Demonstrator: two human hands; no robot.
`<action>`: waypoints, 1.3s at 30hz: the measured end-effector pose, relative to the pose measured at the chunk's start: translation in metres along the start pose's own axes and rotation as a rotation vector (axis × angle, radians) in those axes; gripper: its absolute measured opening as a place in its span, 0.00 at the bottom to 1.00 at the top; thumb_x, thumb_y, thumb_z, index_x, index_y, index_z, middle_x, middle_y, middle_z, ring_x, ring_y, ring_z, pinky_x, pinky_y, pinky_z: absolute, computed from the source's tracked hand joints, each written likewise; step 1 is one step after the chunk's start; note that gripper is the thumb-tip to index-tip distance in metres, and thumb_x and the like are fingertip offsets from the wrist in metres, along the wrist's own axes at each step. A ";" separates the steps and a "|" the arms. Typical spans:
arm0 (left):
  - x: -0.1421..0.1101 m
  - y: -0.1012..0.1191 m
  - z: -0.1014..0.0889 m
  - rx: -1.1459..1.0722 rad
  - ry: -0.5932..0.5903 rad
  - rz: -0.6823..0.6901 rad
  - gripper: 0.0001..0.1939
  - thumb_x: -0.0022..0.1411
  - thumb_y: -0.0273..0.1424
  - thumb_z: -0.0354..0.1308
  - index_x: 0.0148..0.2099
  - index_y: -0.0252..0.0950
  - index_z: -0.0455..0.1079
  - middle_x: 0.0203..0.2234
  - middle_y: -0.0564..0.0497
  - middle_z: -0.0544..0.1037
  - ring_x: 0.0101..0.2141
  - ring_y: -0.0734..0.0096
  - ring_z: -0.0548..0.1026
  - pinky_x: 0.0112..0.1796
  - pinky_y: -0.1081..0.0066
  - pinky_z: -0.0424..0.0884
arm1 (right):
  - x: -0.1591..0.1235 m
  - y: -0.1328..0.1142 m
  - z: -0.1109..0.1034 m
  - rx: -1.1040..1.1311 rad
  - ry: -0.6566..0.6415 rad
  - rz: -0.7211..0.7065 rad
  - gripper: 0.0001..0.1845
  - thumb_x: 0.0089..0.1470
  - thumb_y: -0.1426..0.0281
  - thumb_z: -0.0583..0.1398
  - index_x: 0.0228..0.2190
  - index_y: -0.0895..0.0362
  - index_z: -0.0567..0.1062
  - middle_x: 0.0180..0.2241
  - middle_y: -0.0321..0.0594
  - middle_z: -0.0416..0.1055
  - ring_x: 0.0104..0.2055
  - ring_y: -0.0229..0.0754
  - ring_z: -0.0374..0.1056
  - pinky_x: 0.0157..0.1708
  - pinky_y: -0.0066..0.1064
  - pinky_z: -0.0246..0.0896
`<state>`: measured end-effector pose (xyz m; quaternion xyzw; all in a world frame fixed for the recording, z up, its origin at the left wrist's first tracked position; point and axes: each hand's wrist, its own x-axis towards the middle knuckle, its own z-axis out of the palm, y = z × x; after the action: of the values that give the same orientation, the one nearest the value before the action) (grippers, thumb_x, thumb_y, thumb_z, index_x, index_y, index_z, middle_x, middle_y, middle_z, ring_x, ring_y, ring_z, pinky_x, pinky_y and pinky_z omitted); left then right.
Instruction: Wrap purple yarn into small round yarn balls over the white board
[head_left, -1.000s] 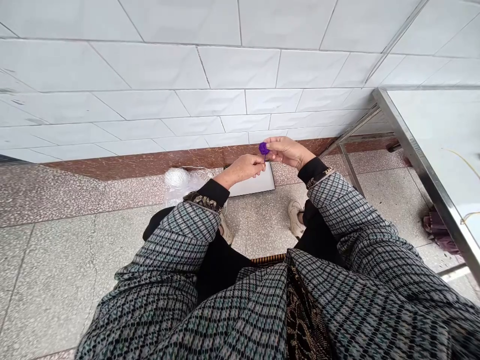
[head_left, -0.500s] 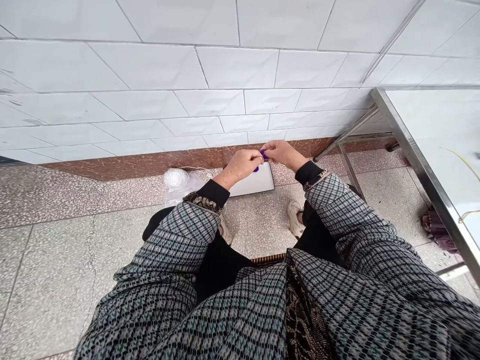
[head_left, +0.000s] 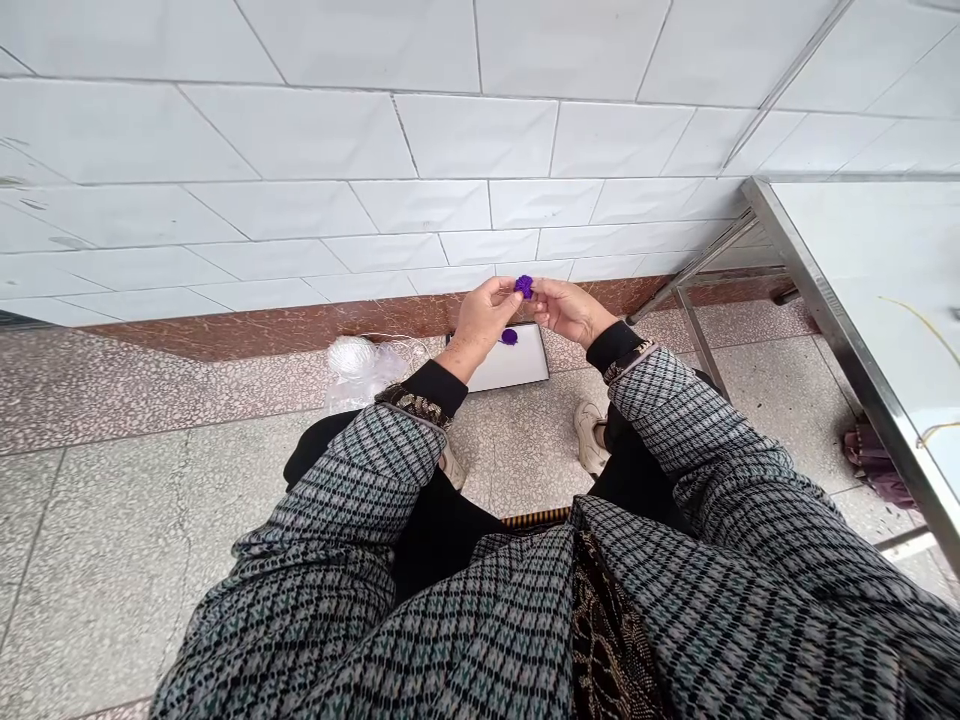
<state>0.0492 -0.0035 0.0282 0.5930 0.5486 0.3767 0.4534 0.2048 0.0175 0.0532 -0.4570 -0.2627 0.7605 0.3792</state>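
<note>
A small, bumpy purple piece that looks like knotted yarn [head_left: 524,287] is held up between my two hands. My left hand [head_left: 484,318] pinches its left side between thumb and fingers. On the other side, the thumb and fingertips of my right hand [head_left: 568,308] close on its right edge. Below the hands, a round dark purple piece [head_left: 510,337] shows over a shallow white box with a dark rim [head_left: 517,370]. Whether that round piece lies in the box or hangs above it, I cannot tell.
White yarn in a clear plastic bag [head_left: 352,360] lies on the floor left of the box. A metal-framed table [head_left: 825,300] stands at the right, a dark reddish cloth-like bundle [head_left: 877,460] beneath it. The tiled wall [head_left: 420,210] rises close in front.
The purple piece has come up and into fuller view between the fingers. My left hand has shifted slightly up and right, and the right-hand fingers have turned. More of the round purple piece shows.
</note>
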 end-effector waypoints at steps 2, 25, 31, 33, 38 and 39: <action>0.001 0.000 -0.001 -0.053 0.050 -0.029 0.07 0.65 0.30 0.59 0.45 0.34 0.74 0.31 0.51 0.79 0.33 0.70 0.75 0.38 0.72 0.70 | 0.000 0.000 0.000 -0.036 0.016 0.005 0.13 0.69 0.82 0.56 0.32 0.61 0.72 0.23 0.30 0.68 0.21 0.28 0.59 0.19 0.18 0.53; -0.006 0.006 -0.010 -0.062 -0.101 -0.053 0.07 0.64 0.31 0.56 0.37 0.34 0.75 0.25 0.55 0.74 0.24 0.75 0.64 0.30 0.73 0.62 | -0.003 -0.016 -0.006 -0.257 0.042 -0.126 0.16 0.67 0.79 0.63 0.25 0.60 0.73 0.17 0.30 0.68 0.19 0.28 0.63 0.21 0.17 0.61; -0.004 0.000 -0.016 0.051 -0.229 -0.088 0.09 0.61 0.30 0.61 0.27 0.36 0.73 0.19 0.55 0.70 0.22 0.75 0.64 0.29 0.72 0.61 | -0.014 -0.023 -0.018 -0.578 -0.279 0.048 0.06 0.56 0.79 0.71 0.29 0.62 0.80 0.20 0.34 0.74 0.20 0.30 0.66 0.21 0.20 0.63; -0.003 0.001 -0.017 0.088 -0.232 -0.084 0.11 0.60 0.26 0.60 0.25 0.36 0.70 0.18 0.56 0.68 0.22 0.75 0.65 0.29 0.71 0.61 | -0.013 -0.018 -0.018 -0.743 -0.277 0.084 0.08 0.54 0.82 0.71 0.27 0.61 0.81 0.20 0.36 0.74 0.20 0.31 0.66 0.21 0.20 0.64; -0.008 0.014 -0.016 0.089 -0.272 -0.079 0.11 0.61 0.22 0.57 0.26 0.35 0.71 0.17 0.56 0.68 0.21 0.75 0.64 0.28 0.72 0.59 | -0.005 -0.004 -0.010 -0.795 -0.071 0.046 0.14 0.54 0.89 0.66 0.25 0.61 0.80 0.18 0.36 0.73 0.18 0.31 0.64 0.18 0.21 0.63; -0.009 0.016 -0.016 0.072 -0.270 -0.072 0.11 0.61 0.21 0.57 0.26 0.35 0.71 0.17 0.56 0.67 0.21 0.76 0.64 0.28 0.72 0.60 | -0.003 -0.003 -0.008 -0.736 -0.009 0.018 0.14 0.55 0.90 0.65 0.26 0.61 0.79 0.18 0.36 0.73 0.18 0.31 0.64 0.17 0.20 0.63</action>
<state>0.0379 -0.0103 0.0484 0.6340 0.5166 0.2572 0.5149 0.2140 0.0176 0.0529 -0.5619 -0.5163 0.6203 0.1813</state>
